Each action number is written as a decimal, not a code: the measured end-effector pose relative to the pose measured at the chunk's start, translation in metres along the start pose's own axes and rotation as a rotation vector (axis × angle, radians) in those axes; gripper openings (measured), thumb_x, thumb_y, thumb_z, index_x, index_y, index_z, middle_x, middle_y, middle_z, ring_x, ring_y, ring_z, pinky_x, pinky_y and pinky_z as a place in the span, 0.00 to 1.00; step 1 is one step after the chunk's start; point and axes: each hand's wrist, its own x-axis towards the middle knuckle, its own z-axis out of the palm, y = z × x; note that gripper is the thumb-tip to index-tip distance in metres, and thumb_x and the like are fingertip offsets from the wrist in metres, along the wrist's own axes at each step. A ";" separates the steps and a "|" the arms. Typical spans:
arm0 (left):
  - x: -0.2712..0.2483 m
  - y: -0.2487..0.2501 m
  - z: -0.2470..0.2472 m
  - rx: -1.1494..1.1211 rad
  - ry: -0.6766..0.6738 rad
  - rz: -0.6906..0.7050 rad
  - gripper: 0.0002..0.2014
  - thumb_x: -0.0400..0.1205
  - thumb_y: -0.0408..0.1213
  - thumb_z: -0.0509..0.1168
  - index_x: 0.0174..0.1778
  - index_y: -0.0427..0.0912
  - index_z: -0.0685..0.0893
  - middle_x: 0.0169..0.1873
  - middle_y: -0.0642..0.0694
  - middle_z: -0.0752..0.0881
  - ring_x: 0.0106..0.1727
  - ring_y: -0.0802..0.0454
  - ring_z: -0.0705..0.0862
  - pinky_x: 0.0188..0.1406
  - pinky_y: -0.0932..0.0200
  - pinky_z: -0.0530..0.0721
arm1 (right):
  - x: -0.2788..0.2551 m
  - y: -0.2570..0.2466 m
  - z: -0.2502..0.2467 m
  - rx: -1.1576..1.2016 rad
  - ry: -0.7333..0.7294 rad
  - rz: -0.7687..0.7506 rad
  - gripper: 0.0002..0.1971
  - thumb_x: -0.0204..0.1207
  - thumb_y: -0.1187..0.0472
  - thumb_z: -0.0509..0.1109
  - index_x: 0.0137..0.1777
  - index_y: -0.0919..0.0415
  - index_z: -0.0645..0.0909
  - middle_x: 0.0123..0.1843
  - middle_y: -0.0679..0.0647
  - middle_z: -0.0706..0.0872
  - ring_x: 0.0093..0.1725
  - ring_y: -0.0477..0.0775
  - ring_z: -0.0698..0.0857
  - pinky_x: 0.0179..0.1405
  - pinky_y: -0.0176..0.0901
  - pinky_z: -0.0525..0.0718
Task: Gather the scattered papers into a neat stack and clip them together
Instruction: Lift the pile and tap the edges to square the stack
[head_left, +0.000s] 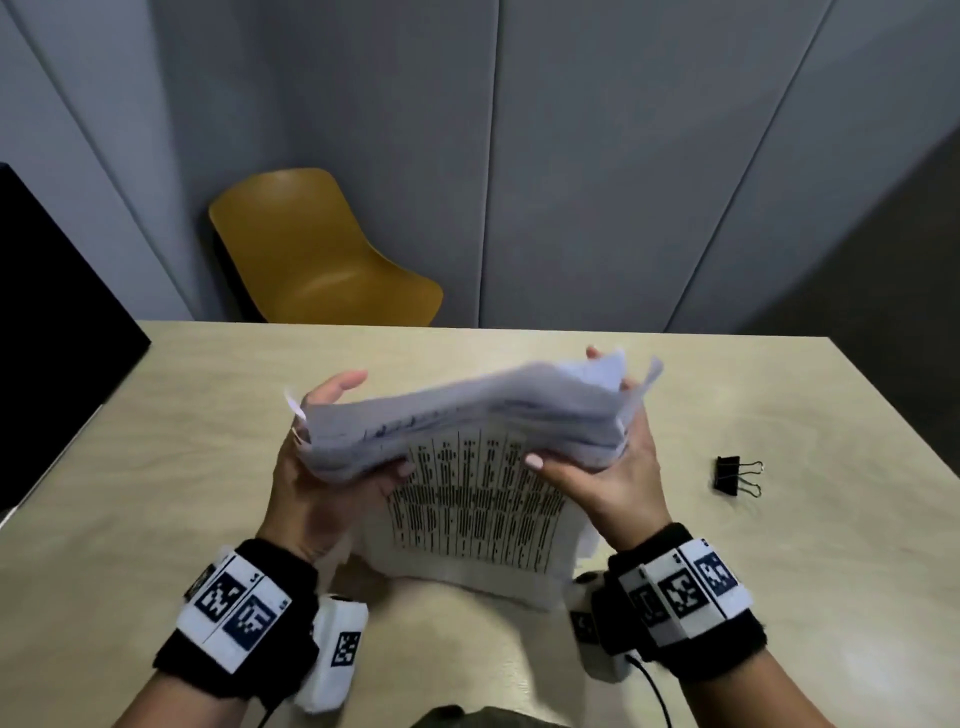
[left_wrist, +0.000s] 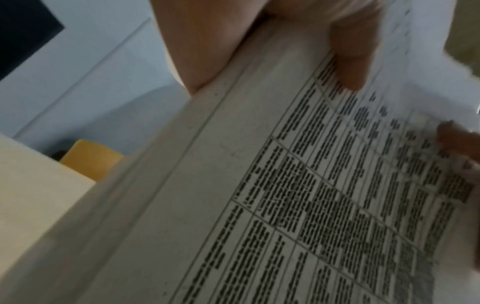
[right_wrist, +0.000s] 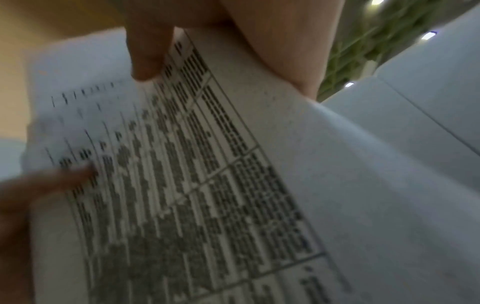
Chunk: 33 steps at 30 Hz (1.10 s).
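A stack of printed papers (head_left: 467, 415) stands on its lower edge on the table, tilted, with a page of black table text facing me. My left hand (head_left: 317, 452) grips its left side, thumb on the front, fingers behind. My right hand (head_left: 608, 457) grips the right side the same way. The top edges are uneven and blurred. In the left wrist view the printed sheet (left_wrist: 311, 195) fills the frame under my thumb. The right wrist view shows the same sheet (right_wrist: 194, 185). A black binder clip (head_left: 732, 475) lies on the table to the right of my right hand.
The light wooden table (head_left: 208, 467) runs to a far edge, with a mustard yellow chair (head_left: 311, 249) behind it. A black panel (head_left: 47, 312) stands at the left. Grey wall panels close the back.
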 end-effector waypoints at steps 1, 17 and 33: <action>-0.002 -0.001 0.002 -0.008 -0.003 -0.001 0.41 0.53 0.35 0.84 0.59 0.24 0.76 0.44 0.60 0.90 0.44 0.70 0.86 0.44 0.74 0.83 | -0.001 0.002 0.000 0.019 0.017 0.002 0.47 0.50 0.64 0.83 0.71 0.54 0.64 0.60 0.49 0.81 0.55 0.34 0.84 0.51 0.26 0.81; 0.002 0.014 0.028 0.101 0.309 0.250 0.41 0.66 0.26 0.74 0.69 0.57 0.63 0.53 0.57 0.83 0.51 0.64 0.85 0.51 0.70 0.82 | 0.000 0.001 0.009 -0.150 0.258 -0.230 0.45 0.63 0.72 0.72 0.76 0.50 0.52 0.61 0.20 0.72 0.52 0.30 0.78 0.57 0.25 0.75; 0.004 0.037 0.015 0.615 0.253 0.473 0.12 0.74 0.31 0.72 0.52 0.35 0.86 0.53 0.39 0.84 0.58 0.64 0.79 0.63 0.70 0.76 | 0.009 -0.026 0.002 -0.614 0.180 -0.518 0.27 0.63 0.66 0.78 0.64 0.60 0.79 0.65 0.63 0.74 0.58 0.53 0.79 0.61 0.34 0.77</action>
